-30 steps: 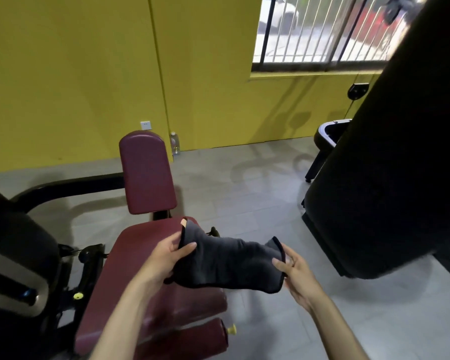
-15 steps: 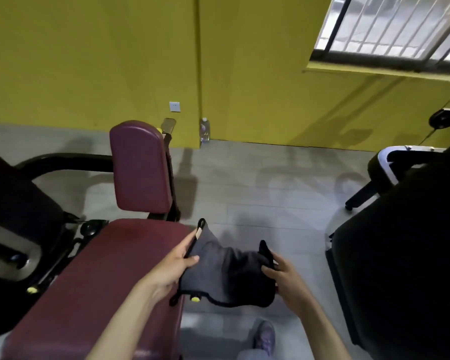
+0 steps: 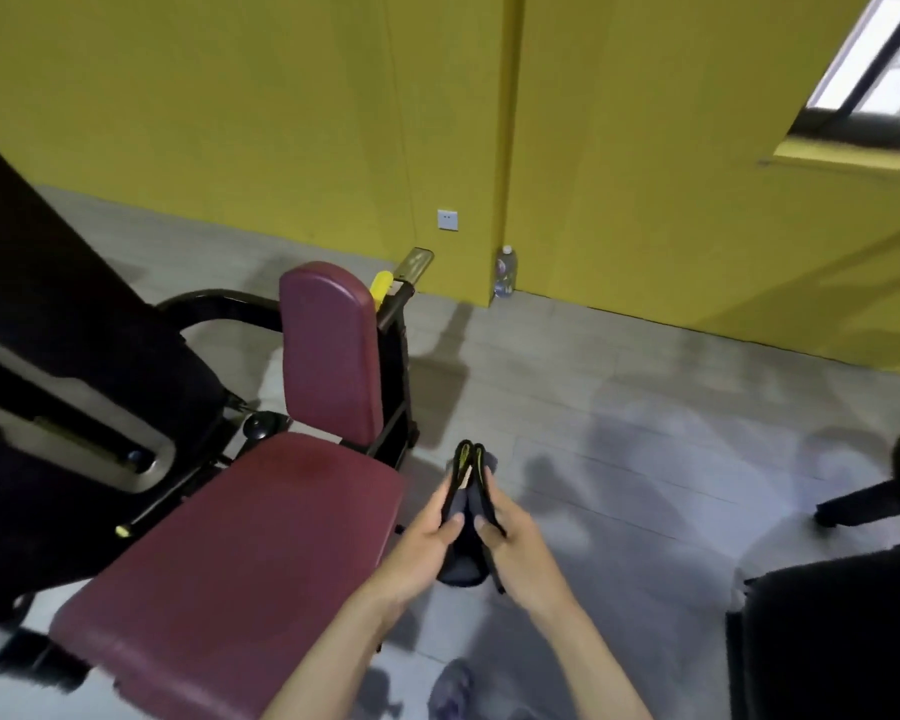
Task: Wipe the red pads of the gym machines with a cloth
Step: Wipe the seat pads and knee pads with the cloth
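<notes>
Left hand (image 3: 427, 540) and right hand (image 3: 518, 543) each pinch the dark grey cloth (image 3: 462, 561), folded with its edges pressed together, above the grey tiled floor (image 3: 619, 433), just right of the machine's red seat pad (image 3: 261, 553) and upright back pad (image 3: 328, 350).

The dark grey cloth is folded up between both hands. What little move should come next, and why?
Probably swing the dark grey cloth left and press it onto the flat dark-red seat pad. The left hand and right hand pinch it folded over the grey floor, just beside the seat's right edge, and it touches no pad yet.
</notes>
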`<act>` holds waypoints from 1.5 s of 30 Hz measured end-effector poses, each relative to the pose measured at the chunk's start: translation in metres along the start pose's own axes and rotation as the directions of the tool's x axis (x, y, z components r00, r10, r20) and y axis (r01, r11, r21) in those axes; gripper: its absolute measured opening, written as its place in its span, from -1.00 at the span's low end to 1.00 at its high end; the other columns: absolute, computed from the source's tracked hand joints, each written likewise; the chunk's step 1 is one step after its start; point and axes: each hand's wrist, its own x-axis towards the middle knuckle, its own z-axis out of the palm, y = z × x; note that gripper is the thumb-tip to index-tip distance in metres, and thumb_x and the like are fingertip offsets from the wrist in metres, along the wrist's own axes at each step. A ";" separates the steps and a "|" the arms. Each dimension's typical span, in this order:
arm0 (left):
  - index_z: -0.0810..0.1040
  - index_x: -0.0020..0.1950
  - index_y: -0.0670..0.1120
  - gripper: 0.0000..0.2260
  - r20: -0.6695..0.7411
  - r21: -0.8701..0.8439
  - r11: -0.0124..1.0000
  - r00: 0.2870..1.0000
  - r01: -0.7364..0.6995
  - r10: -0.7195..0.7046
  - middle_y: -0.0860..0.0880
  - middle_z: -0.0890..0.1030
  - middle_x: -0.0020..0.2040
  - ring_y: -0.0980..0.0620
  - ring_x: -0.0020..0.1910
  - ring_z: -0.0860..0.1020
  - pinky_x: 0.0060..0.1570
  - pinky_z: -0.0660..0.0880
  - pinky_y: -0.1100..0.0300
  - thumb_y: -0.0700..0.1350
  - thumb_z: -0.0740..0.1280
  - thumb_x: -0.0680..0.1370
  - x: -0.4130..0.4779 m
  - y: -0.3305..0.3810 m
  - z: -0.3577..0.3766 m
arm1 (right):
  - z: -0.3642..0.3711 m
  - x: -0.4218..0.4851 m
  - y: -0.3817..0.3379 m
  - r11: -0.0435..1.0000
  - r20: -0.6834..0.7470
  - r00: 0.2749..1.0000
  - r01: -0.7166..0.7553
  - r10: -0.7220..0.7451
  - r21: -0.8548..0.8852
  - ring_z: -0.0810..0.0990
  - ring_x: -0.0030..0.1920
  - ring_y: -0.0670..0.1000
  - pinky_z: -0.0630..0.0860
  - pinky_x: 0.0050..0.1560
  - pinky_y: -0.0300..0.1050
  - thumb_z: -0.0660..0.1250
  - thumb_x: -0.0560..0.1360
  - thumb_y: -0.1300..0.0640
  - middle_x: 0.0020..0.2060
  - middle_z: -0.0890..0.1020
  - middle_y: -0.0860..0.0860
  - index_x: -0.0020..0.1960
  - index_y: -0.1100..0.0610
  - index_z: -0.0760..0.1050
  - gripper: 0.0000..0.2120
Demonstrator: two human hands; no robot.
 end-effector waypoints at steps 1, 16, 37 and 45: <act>0.32 0.52 0.12 -0.53 -0.050 -0.088 0.996 0.999 0.010 -0.014 0.18 0.45 0.45 0.32 0.34 0.46 0.21 0.37 0.51 -0.31 0.15 0.70 0.008 0.004 -0.005 | 0.003 0.013 -0.004 1.000 0.030 1.000 0.005 -0.004 -0.024 0.43 0.40 -0.30 0.37 0.32 -0.41 0.14 0.66 0.39 0.41 0.49 -0.26 0.62 -0.16 0.19 -0.34; 0.45 -0.14 -0.03 -0.80 -0.519 -0.127 0.933 0.824 -0.337 0.227 0.06 0.29 -0.33 0.11 -0.32 0.31 -0.28 0.24 0.22 -0.10 0.43 0.61 0.157 0.088 -0.145 | -0.010 0.263 -0.090 0.999 -0.012 1.000 0.016 -0.016 0.031 0.35 0.46 -0.23 0.32 0.37 -0.22 0.51 0.52 0.02 0.47 0.41 -0.16 0.43 -0.12 0.44 -0.47; 0.61 0.05 -0.01 -0.91 -0.976 -0.008 0.965 0.212 -0.261 0.049 -0.01 0.68 -0.02 -0.02 0.03 0.65 0.07 0.58 0.05 -0.18 0.42 0.60 0.327 0.139 -0.232 | 0.031 0.558 -0.157 0.993 0.396 0.911 0.095 -0.113 0.065 0.64 0.16 0.07 0.61 0.11 -0.08 0.63 0.38 0.03 0.05 0.66 0.04 0.13 -0.01 0.54 -0.60; 0.62 -0.06 0.06 -0.91 -0.974 -0.201 0.974 -0.086 -0.107 -0.211 0.18 0.67 -0.16 0.23 -0.15 0.62 -0.06 0.58 0.11 -0.13 0.45 0.58 0.352 0.122 -0.229 | 0.044 0.540 -0.143 0.636 0.417 0.715 0.694 -0.561 -0.336 0.34 0.48 0.04 0.45 0.41 0.14 0.45 0.57 -0.03 0.43 0.38 0.04 0.48 0.10 0.39 -0.46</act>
